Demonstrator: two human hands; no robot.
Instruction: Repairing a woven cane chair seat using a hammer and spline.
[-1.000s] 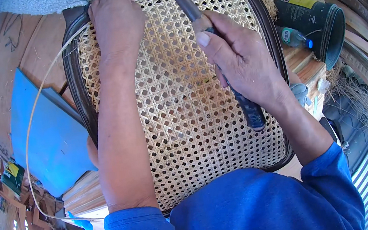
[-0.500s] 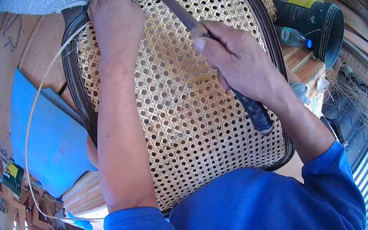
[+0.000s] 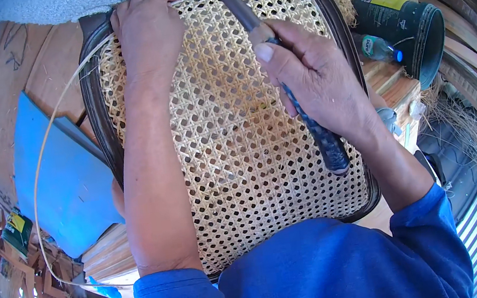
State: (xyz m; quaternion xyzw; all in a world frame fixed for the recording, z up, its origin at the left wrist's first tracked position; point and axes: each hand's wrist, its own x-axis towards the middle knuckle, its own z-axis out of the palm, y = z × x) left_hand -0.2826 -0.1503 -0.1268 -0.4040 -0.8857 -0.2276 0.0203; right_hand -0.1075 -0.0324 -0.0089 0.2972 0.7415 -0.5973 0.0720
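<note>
A woven cane panel (image 3: 248, 129) in a dark, rounded wooden frame (image 3: 357, 71) lies in front of me. My left hand (image 3: 150, 30) rests at its upper left corner, fingers curled by the top rail. The fingertips, and whatever they pinch, are hidden. A long pale strip (image 3: 39, 159) loops leftward from the frame beside this hand. Over the panel's right half, my right hand (image 3: 316, 74) is wrapped round the dark mottled grip of a long tool (image 3: 230, 4) with a grey shaft. The tool's far end is cut off by the picture's top edge.
A blue sheet (image 3: 63, 180) lies left of the frame. Pale fluffy cloth (image 3: 60, 6) covers the far left edge. To the right are a tipped dark green bucket (image 3: 398, 29), a clear bottle (image 3: 380, 48) with a blue cap, and loose fibre strands (image 3: 466, 123).
The tool and my right hand have shifted slightly right, the shaft moving away from my left hand. The tool's dark far end has left the picture. My left hand has barely moved.
</note>
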